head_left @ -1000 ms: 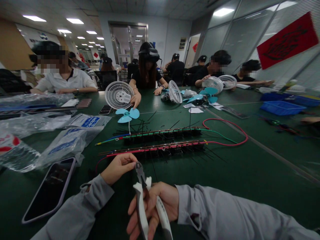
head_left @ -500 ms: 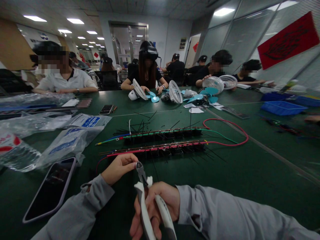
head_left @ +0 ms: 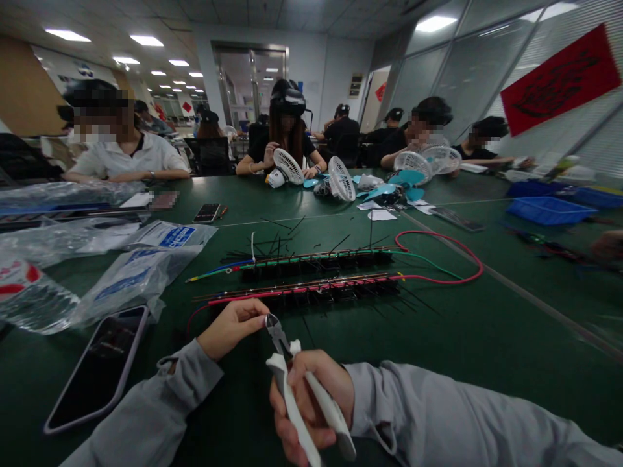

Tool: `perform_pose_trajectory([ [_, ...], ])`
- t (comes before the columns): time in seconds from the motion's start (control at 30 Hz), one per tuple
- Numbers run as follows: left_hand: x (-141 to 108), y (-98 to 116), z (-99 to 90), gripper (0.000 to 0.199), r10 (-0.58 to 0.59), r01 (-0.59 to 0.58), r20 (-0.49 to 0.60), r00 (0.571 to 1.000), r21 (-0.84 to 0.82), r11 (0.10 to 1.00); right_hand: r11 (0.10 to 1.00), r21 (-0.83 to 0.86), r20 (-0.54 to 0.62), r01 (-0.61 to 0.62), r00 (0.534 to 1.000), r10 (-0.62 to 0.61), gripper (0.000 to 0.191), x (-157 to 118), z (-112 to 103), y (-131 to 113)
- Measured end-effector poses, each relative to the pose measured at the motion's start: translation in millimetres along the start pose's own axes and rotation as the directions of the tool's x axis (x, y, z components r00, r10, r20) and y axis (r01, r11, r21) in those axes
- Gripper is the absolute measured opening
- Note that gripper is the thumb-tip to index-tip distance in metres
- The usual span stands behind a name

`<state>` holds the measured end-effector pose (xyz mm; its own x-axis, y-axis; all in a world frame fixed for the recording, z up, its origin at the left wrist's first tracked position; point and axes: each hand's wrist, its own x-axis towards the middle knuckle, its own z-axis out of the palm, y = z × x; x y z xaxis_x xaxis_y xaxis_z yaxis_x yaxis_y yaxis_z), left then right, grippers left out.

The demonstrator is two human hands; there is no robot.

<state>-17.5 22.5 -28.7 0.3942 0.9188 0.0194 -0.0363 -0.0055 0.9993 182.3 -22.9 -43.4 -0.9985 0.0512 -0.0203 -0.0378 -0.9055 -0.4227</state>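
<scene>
The right hand (head_left: 311, 397) is gripping white-handled, grey-headed pliers (head_left: 291, 394), while the left hand (head_left: 233, 329) is pinching closed at their tip (head_left: 272, 322).

1. The right hand (head_left: 308, 399) has tightened: its fingers (head_left: 283, 428), spread out a second ago, now curl round the handles of the white-handled cutters (head_left: 294, 405).
2. Those handles have swung rightward.
3. Across the counter, the person opposite (head_left: 287, 139) no longer has an arm stretched forward.
4. The white fan guard (head_left: 289, 167), earlier well forward and facing the camera, is now back near that person, tilted.
5. The blue fan blade (head_left: 310, 183) has gone from mid-counter to behind it, mostly hidden.
6. The far phone (head_left: 207, 213), partly covered a second ago, now shows fully.
7. At the right edge, a blurred hand (head_left: 606, 247) sits lower.
</scene>
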Motion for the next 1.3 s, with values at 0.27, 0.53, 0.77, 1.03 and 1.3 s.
perform_pose_trajectory([
  [0.27,-0.1,-0.4,0.0,0.023,0.017,-0.017,0.007,1.000,0.008,1.000,1.000,-0.010,-0.048,0.000,0.999,-0.001,0.034,0.8,1.6,1.6],
  [0.53,0.3,-0.4,0.0,0.024,0.015,-0.015,0.010,1.000,0.004,1.000,1.000,-0.005,0.008,-0.001,1.000,0.001,0.035,1.5,0.4,-0.5],
  [0.77,1.2,-0.4,0.9,0.022,0.019,-0.019,0.030,0.999,0.016,1.000,0.997,-0.058,-0.103,-0.058,0.993,0.052,0.053,2.3,2.0,-1.8],
  [1.03,-1.1,5.8,5.5,0.022,0.028,-0.030,0.061,0.998,0.029,0.999,0.997,-0.043,-0.106,-0.065,0.993,0.060,0.055,2.3,8.0,-5.7],
  [1.3,-1.2,4.3,3.7,0.021,0.036,-0.038,0.060,0.998,0.029,0.999,0.999,0.047,0.014,0.001,1.000,-0.002,0.033,0.9,3.7,-5.3],
])
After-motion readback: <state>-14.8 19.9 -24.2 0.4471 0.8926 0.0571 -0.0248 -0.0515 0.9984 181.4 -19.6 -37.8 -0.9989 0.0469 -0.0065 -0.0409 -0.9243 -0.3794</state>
